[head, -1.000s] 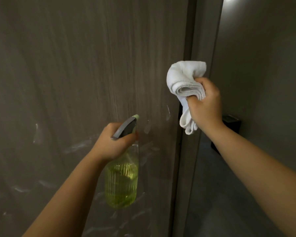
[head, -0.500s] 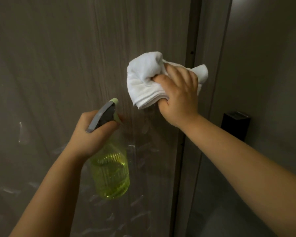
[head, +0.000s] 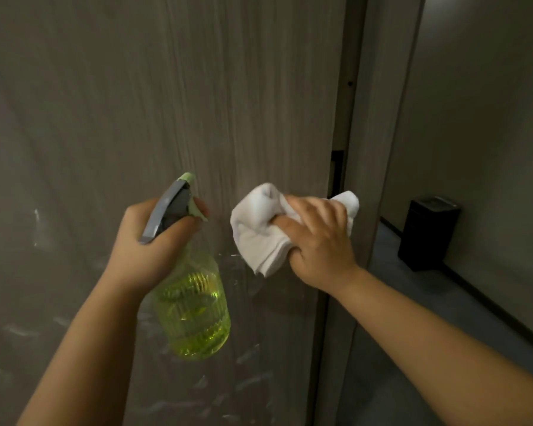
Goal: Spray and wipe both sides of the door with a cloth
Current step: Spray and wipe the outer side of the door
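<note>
Now: two hands up at the door, one bottle, one cloth

Nearest, two bare forearms reach up from the bottom corners. The left hand (head: 148, 244) has its fingers curled round the neck of the single spray bottle (head: 194, 315), forefinger at the trigger under the grey-and-green head; the ribbed, translucent yellow-green body hangs below the fist, partly filled with liquid. The right hand (head: 317, 241) grips the one white cloth (head: 259, 235), soft and bunched in folds, thumb tucked into it, and holds it against the door (head: 166, 103) near its right edge. That door is flat, grey-brown, with vertical wood grain and pale wet streaks low down. Farther right, past the frame, one black box-shaped bin (head: 428, 235) stands on the floor by the wall.
</note>
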